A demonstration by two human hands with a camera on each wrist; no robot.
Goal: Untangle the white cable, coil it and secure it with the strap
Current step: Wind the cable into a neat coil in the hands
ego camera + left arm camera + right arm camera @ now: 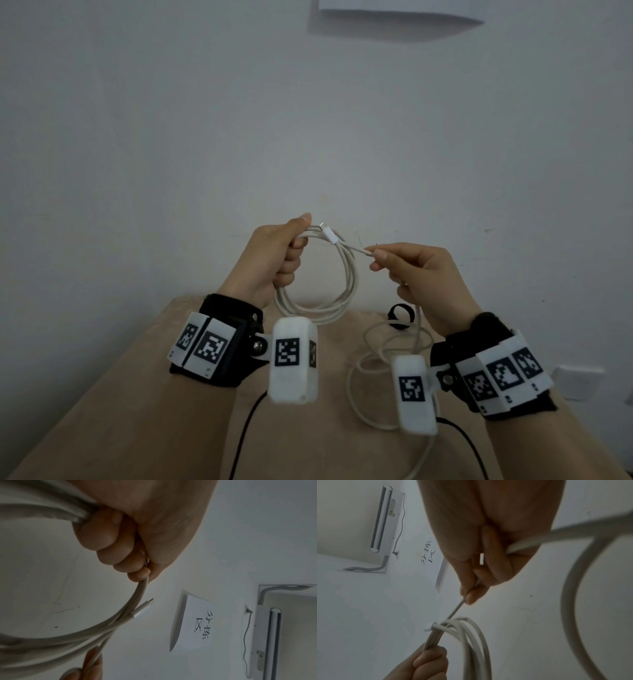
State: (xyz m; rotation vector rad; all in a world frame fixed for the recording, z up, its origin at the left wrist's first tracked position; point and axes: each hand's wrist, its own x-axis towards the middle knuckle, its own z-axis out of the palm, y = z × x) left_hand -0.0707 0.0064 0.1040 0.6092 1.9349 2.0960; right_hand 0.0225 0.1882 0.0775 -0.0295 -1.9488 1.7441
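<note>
With your left hand [274, 253] clenched around the coil [329, 291], keep your right hand [424, 274] pinching the cable [363, 251] just behind its fingertips, feeding even loops.

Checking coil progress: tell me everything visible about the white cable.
The cable is thin, off-white and rubbery-looking. Several loops hang in a round coil gripped by the left hand, with a plug sticking out near the thumb. The right hand pinches the next stretch, held nearly straight. The rest trails down in loose curves onto the table.
</note>
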